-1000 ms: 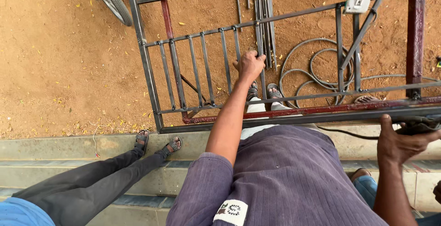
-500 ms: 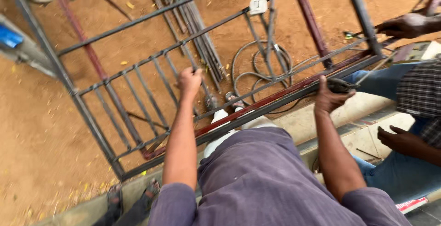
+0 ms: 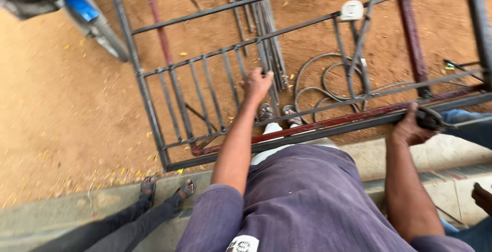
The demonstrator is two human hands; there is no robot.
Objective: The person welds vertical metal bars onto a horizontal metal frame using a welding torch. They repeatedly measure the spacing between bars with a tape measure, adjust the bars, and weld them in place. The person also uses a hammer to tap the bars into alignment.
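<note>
A grey steel gate frame (image 3: 148, 103) with thin upright bars lies tilted over the sandy ground in front of me. My left hand (image 3: 256, 85) grips one upright bar of the frame, arm stretched forward. My right hand (image 3: 410, 126) is closed on a dark tool (image 3: 433, 118) that rests against the frame's thick bottom rail (image 3: 328, 129). I wear a purple striped shirt, and my sandalled feet (image 3: 279, 112) show under the rail.
Grey cable coils (image 3: 328, 83) lie on the sand behind the frame, beside a bundle of loose steel rods (image 3: 266, 21). Another person's dark-trousered legs (image 3: 128, 216) rest on the concrete step at left. A second person's hand (image 3: 482, 195) shows at right.
The view has swung back to the left. My left hand stays on the upright bar, and my right hand with the tool stays at the bottom rail.
</note>
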